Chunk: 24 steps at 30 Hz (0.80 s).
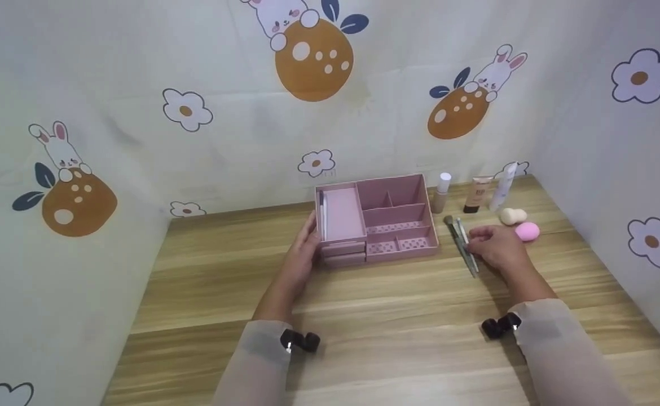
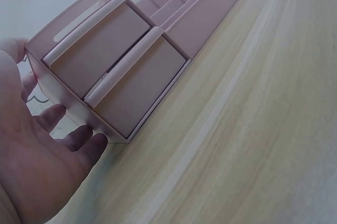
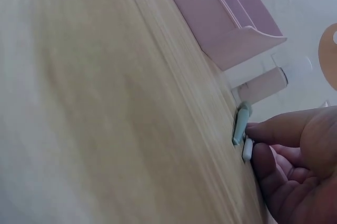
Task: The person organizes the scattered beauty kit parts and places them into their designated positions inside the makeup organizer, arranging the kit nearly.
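Observation:
A pink makeup organizer [image 1: 337, 241] with open compartments and two closed front drawers [image 2: 142, 84] stands at the back of the table. My left hand [image 1: 303, 248] rests its fingers against the organizer's left side. To the right, my right hand [image 1: 499, 246] pinches a thin white stick [image 3: 248, 149] between thumb and forefinger, low at the tabletop. Its kind is unclear, as the fingers cover part of it. Right beside it lies a makeup brush [image 1: 461, 248] with a green handle and dark bristles. Slim sticks [image 1: 323, 217] stand in the organizer's left compartment.
Behind the right hand stand a white-capped bottle [image 1: 441, 194], a beige tube [image 1: 478, 195] and a white tube [image 1: 504, 189]. A cream sponge [image 1: 513, 216] and a pink sponge [image 1: 527, 232] lie near it. Patterned curtain [image 1: 240, 152] borders the wooden table [image 1: 364, 327].

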Each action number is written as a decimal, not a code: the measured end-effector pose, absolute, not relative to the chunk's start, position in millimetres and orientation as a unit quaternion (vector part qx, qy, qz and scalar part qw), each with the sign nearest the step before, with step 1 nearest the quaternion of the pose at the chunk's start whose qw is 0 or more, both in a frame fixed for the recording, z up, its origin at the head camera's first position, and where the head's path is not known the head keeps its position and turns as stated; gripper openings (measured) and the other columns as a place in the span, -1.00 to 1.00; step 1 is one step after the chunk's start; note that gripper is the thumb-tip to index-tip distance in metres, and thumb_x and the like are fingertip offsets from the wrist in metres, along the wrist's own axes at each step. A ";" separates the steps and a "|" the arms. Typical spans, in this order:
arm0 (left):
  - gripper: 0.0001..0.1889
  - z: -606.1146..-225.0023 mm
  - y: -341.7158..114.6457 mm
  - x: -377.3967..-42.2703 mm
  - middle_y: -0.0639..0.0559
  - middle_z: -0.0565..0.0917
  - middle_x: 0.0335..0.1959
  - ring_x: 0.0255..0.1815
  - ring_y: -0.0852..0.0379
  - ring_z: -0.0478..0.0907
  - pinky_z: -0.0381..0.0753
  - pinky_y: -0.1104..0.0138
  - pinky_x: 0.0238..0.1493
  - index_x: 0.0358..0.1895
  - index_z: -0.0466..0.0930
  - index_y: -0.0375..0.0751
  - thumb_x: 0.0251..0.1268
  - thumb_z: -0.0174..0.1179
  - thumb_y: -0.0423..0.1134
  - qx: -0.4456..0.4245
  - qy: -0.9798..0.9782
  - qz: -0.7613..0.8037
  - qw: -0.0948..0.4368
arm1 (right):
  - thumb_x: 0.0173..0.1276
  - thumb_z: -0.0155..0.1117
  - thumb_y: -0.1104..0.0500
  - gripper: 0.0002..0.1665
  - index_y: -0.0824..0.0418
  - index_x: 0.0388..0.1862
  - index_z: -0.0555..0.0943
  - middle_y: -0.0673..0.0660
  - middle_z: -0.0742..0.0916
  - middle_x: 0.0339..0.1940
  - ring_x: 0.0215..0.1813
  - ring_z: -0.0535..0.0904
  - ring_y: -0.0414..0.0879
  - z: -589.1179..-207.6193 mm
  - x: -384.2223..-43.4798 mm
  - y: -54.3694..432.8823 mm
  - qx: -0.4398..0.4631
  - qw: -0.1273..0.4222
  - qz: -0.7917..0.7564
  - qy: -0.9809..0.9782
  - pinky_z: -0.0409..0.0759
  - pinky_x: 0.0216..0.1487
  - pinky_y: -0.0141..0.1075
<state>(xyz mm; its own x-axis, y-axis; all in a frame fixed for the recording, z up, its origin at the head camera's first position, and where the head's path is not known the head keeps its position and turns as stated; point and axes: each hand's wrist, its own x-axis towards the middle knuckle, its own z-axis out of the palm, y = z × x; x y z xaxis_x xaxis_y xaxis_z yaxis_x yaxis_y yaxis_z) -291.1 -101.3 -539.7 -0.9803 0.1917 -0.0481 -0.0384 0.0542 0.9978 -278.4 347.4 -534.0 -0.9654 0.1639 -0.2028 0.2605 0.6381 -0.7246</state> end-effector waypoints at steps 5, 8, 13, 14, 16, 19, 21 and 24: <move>-0.35 -540.4 -100.8 -291.8 0.17 0.05 0.81 0.85 -0.01 -0.13 -0.08 -0.03 0.83 0.73 0.08 0.41 0.69 -0.01 0.19 0.063 0.715 0.691 0.079 | 0.32 0.49 0.05 -0.41 0.33 0.26 0.72 0.37 0.79 0.21 0.15 0.66 0.16 -533.0 -278.2 345.6 0.116 0.059 -0.377 0.917 0.55 0.06 -0.19; -0.35 -541.0 -100.3 -292.5 0.13 0.07 0.81 0.85 -0.02 -0.12 -0.11 -0.04 0.83 0.73 0.10 0.38 0.70 0.00 0.17 0.071 0.713 0.693 0.071 | 0.32 0.48 0.03 -0.41 0.32 0.25 0.73 0.39 0.75 0.29 0.21 0.63 0.24 -532.5 -277.9 344.5 0.117 0.062 -0.367 0.921 0.56 0.12 -0.11; -0.36 -542.1 -100.4 -292.6 0.13 0.07 0.81 0.84 -0.02 -0.11 -0.10 -0.04 0.83 0.72 0.11 0.41 0.70 -0.01 0.18 0.070 0.710 0.697 0.071 | 0.31 0.50 0.03 -0.42 0.33 0.23 0.73 0.40 0.75 0.28 0.20 0.64 0.22 -530.4 -277.6 343.4 0.125 0.064 -0.374 0.917 0.56 0.07 -0.13; -0.37 -542.2 -100.5 -292.5 0.13 0.07 0.81 0.85 -0.02 -0.11 -0.09 -0.05 0.83 0.72 0.12 0.43 0.70 -0.01 0.18 0.070 0.710 0.697 0.072 | 0.31 0.50 0.03 -0.42 0.33 0.23 0.74 0.40 0.76 0.27 0.19 0.65 0.21 -530.0 -277.4 343.5 0.126 0.064 -0.375 0.916 0.56 0.05 -0.15; -0.37 -542.4 -100.7 -292.0 0.14 0.06 0.81 0.84 -0.03 -0.11 -0.08 -0.06 0.83 0.71 0.11 0.44 0.70 -0.01 0.19 0.070 0.708 0.699 0.072 | 0.31 0.50 0.04 -0.43 0.33 0.22 0.74 0.39 0.76 0.26 0.18 0.66 0.20 -529.8 -277.1 343.5 0.127 0.061 -0.376 0.916 0.55 0.02 -0.18; -0.37 -542.2 -101.0 -292.0 0.16 0.07 0.81 0.85 -0.02 -0.12 -0.09 -0.07 0.83 0.71 0.12 0.46 0.69 0.00 0.20 0.069 0.712 0.695 0.071 | 0.32 0.48 0.06 -0.45 0.34 0.21 0.74 0.39 0.78 0.23 0.16 0.67 0.19 -529.5 -276.6 343.0 0.125 0.055 -0.377 0.916 0.55 -0.02 -0.22; -0.37 -542.5 -101.0 -292.4 0.17 0.08 0.80 0.85 -0.02 -0.12 -0.10 -0.08 0.82 0.70 0.13 0.48 0.68 0.00 0.22 0.066 0.718 0.689 0.070 | 0.32 0.48 0.07 -0.46 0.35 0.19 0.75 0.39 0.79 0.21 0.14 0.67 0.18 -529.5 -276.3 342.0 0.126 0.052 -0.376 0.917 0.54 -0.03 -0.23; -0.37 -542.5 -101.0 -293.2 0.18 0.09 0.80 0.85 -0.02 -0.12 -0.11 -0.08 0.83 0.70 0.13 0.49 0.67 0.01 0.23 0.064 0.724 0.684 0.069 | 0.30 0.49 0.08 -0.46 0.37 0.17 0.75 0.40 0.79 0.18 0.12 0.67 0.19 -528.9 -275.7 340.6 0.121 0.046 -0.370 0.920 0.55 -0.04 -0.22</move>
<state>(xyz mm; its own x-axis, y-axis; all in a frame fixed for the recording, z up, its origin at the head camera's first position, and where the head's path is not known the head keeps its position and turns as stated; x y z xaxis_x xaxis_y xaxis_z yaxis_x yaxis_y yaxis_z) -293.2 -101.0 -542.5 -0.9824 0.1863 -0.0130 -0.0025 0.0565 0.9984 -275.7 340.6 -528.9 -0.9666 0.1880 -0.1740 0.2561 0.6978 -0.6690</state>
